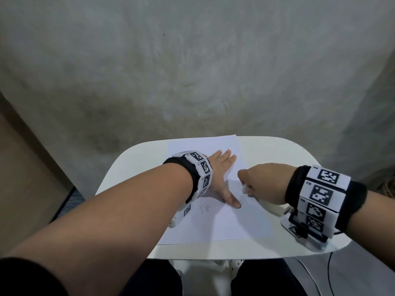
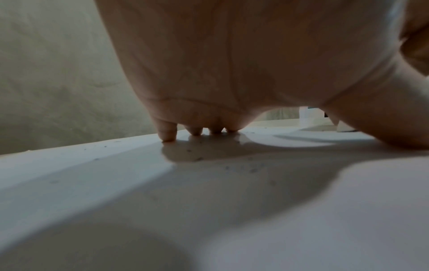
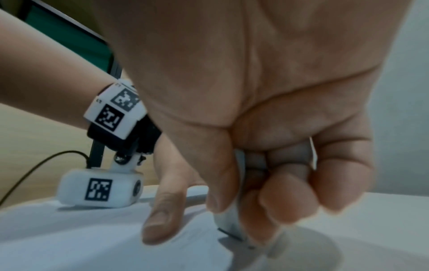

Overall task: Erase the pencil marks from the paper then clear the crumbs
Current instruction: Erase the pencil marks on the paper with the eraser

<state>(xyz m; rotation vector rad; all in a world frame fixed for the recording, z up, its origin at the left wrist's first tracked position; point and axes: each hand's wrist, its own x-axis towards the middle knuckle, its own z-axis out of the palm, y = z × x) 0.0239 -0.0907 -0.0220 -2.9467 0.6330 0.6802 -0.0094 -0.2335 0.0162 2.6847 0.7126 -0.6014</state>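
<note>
- your right hand (image 1: 264, 184) is clenched around a small white block eraser (image 3: 228, 222), thumb on one side, curled fingers on the other, its lower corner down on the sheet.
- your left hand (image 1: 220, 178) lies flat with fingers straight, thumb stretched toward the eraser, pinning the thin white sheet of paper (image 1: 230, 223) to the white rounded table (image 1: 284, 150).
- faint grey pencil marks (image 1: 204, 209) sit near your left thumb and wrist, so erasing looks unfinished.
- the paper is probably light and easily creased; press down close to the rubbing spot. the eraser likely bends a little, so grip it low.
- only the left wrist view shows the dark crumbs (image 2: 253, 169) scattered under your palm; only the right wrist view shows the eraser's grip clearly.
</note>
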